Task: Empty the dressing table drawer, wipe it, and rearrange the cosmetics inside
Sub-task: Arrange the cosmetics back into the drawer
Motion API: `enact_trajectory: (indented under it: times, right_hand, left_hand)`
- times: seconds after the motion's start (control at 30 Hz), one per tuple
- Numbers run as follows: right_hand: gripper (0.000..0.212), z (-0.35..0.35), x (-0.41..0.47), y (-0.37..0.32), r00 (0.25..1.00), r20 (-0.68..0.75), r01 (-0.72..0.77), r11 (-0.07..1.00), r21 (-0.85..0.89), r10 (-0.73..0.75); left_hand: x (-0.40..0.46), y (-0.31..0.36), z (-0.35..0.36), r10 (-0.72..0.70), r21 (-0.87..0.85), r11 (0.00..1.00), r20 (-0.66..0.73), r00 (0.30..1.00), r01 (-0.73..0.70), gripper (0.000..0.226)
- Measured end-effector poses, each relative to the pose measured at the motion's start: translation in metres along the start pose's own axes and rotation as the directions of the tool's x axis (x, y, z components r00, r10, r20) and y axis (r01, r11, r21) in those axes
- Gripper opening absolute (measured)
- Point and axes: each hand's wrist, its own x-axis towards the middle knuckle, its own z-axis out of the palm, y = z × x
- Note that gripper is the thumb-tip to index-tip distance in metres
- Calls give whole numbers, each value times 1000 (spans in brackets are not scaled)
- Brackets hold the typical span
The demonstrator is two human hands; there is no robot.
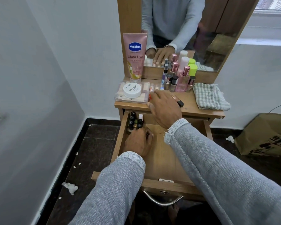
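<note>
Drawer (161, 161): pulled out under the tabletop, wooden floor mostly bare; a cluster of small bottles (135, 120) stands upright in its far left corner.
Left hand (139, 141): down inside the drawer, fingers curled at the near edge of the bottle cluster; whether they actually hold a bottle cannot be told.
Right hand (165, 109): reaching over the tabletop, fingers spread and nearly straight, fingertips at the edge of the clear case; whether it holds anything cannot be told.
Clear case (131, 95): on the tabletop's left, a white nail polish jar (132, 90) on top.
Vaseline tube (135, 56): upright behind the case, against the mirror frame.
Bottle group (179, 78): pink and green-capped bottles crowded at the mirror's (201, 30) foot.
Checked cloth (209, 98): crumpled on the tabletop's right.
Black small item (180, 103): just right of the right hand.
Paper bag (266, 135): on the floor to the right.
Tissue scraps (70, 187): on the dark floor, left.
</note>
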Motion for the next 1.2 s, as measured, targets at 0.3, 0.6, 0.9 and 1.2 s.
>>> enact_trajectory:
  times: [0.3, 0.6, 0.9, 1.2]
  right_hand:
    - [39, 0, -24, -7, 997, -76, -14, 1000, -3, 13]
    - [63, 1, -22, -9, 997, -78, -10, 997, -79, 3]
    - [50, -1, -32, -2, 986, -160, 42, 995, -86, -56]
    - [52, -11, -34, 19, 976, -161, 134, 987, -85, -146]
  left_hand:
    - [0, 0, 1, -5, -15, 1000, 7, 1000, 6, 21]
    - [3, -3, 3, 10, -56, 998, -8, 1000, -10, 18]
    - [6, -7, 8, 3, -143, 990, 5, 1000, -2, 16]
    - [7, -8, 9, -16, -229, 973, 37, 999, 24, 16]
